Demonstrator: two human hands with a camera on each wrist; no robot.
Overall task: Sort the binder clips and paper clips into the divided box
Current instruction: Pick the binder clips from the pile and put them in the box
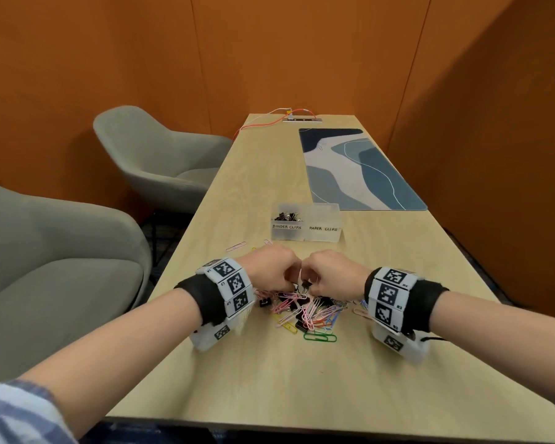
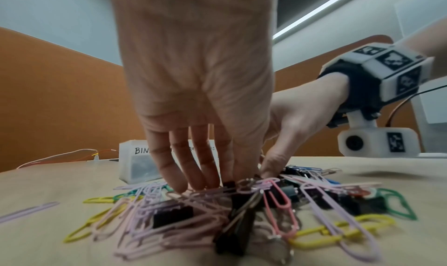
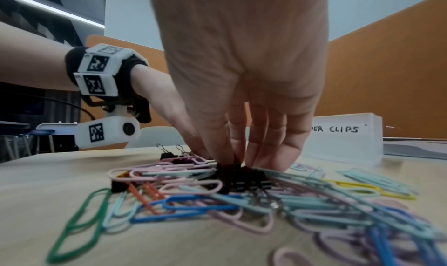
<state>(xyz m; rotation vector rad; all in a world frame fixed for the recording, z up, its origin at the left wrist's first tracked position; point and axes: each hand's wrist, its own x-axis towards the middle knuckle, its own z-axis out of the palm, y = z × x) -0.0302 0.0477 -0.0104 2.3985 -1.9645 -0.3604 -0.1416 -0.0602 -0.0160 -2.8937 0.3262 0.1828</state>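
Observation:
A mixed pile of coloured paper clips and black binder clips (image 1: 305, 310) lies on the wooden table (image 1: 302, 379) between my wrists. Both hands hover over its far side, fingers curled down and almost touching each other. My right hand (image 1: 313, 282) pinches a black binder clip (image 3: 227, 167) at the top of the pile. My left hand (image 2: 217, 182) has thumb and forefinger closed on another dark binder clip (image 2: 228, 184). The clear divided box (image 1: 305, 233) stands just beyond. Its left half, labelled BINDER CLIPS, holds several binder clips (image 1: 284, 216).
A stray pink paper clip (image 1: 236, 246) lies left of the box, and a green one (image 1: 319, 337) at the pile's near edge. A blue patterned mat (image 1: 359, 168) covers the far right of the table. Two grey chairs (image 1: 161, 155) stand on the left. An orange cable (image 1: 269, 121) runs at the far end.

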